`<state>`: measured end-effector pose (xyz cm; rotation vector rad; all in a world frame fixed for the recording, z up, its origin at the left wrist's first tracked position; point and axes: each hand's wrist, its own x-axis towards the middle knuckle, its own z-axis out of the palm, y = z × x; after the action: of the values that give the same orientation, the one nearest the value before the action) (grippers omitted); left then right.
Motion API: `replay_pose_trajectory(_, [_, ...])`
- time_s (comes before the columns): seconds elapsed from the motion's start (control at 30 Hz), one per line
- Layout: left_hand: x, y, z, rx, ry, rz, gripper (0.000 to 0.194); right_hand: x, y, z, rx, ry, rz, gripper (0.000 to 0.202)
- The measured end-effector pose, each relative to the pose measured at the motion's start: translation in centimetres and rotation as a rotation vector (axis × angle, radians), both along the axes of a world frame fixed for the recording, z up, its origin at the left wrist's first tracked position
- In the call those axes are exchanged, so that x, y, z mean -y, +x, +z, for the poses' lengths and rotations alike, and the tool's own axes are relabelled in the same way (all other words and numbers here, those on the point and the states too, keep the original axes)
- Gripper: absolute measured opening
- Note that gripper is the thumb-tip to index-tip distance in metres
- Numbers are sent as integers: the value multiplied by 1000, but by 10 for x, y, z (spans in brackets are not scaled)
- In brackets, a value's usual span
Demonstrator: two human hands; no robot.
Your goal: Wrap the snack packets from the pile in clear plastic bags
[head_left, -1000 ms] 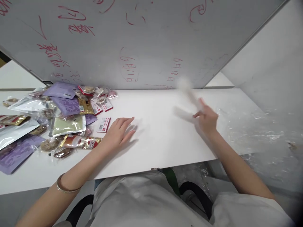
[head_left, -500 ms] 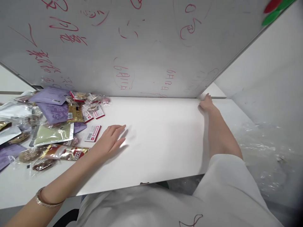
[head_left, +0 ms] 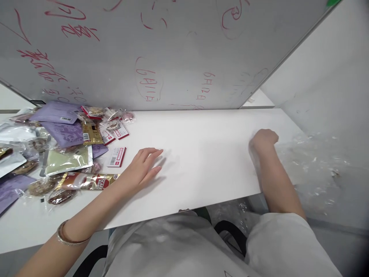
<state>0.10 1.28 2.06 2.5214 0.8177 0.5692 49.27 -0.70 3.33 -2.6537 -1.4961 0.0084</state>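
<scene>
On the bench [head_left: 196, 161], the small box [head_left: 116, 157] lies just left of our left hand [head_left: 141, 169], whose fingers [head_left: 152, 174] are parted and released. The coffee packet [head_left: 86, 181] lies on our side of the box. Our right hand [head_left: 263, 139] is curled, well right of the box; we cannot tell if it grips anything.

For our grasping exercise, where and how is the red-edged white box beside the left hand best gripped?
Probably by its near and far ends, from the right and above: the box lies flat, table shows beside both ends, and its right faces the left hand, while a purple packet sits close on its left.
</scene>
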Motion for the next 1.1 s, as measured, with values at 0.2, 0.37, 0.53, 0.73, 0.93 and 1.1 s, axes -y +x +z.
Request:
replay_pose_trajectory(0.2, [6,-2,7,77,108,35,44,11,-173,-27,-235,41,417,28])
replay_pose_trajectory(0.37, [6,-5,7,95,175,35,40,55,-277,-30,-753,-19,1490,48])
replay_pose_trajectory(0.53, [4,-4,-8,-63,-119,221,56,55,-264,-13,-574,284,1480,56])
replay_pose_trajectory(0.73, [9,-1,-5,-73,-434,225,44,2,-205,-26,-18,227,768,60])
replay_pose_trajectory(0.93, [6,-4,3,100,-379,295,18,-1,-145,-37,51,-6,513,55])
replay_pose_trajectory(1.1, [1,-5,6,397,-329,359,16,25,-82,-37,67,-12,304,61])
